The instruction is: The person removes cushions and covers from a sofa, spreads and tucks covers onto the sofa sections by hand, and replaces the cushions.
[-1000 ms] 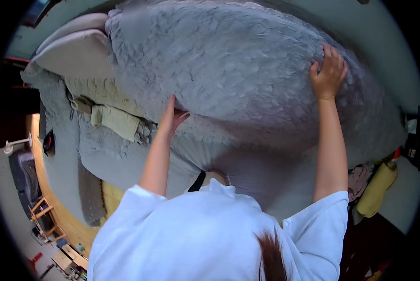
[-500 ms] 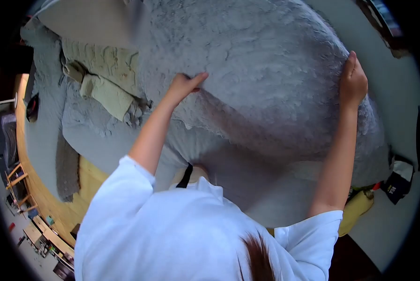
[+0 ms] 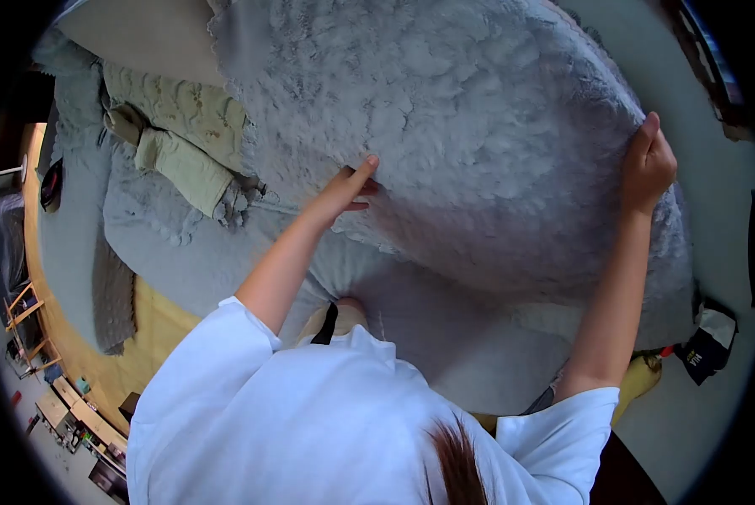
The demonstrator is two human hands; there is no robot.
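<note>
A large grey fluffy blanket [image 3: 478, 126] is raised in front of me, its right part bulging upward. My right hand [image 3: 649, 168] is closed round the blanket's right edge, by the wall. Against the lower left part of the blanket is my left hand [image 3: 348, 192], its thumb and fingers apart. I cannot see any cloth pinched in it. Under the blanket, grey bedding [image 3: 445, 328] covers the surface where I am.
Folded pale green cloth [image 3: 188, 172] lies on more grey bedding at the left. A black and white bag [image 3: 707, 345] and a yellow object [image 3: 638, 383] are at the lower right. Wooden flooring [image 3: 45, 252] and a wooden frame [image 3: 26, 307] show at far left.
My left hand has moved slightly down and its fingers have spread off the blanket fold. My right hand, still gripping the edge, is a little lower and further right.
</note>
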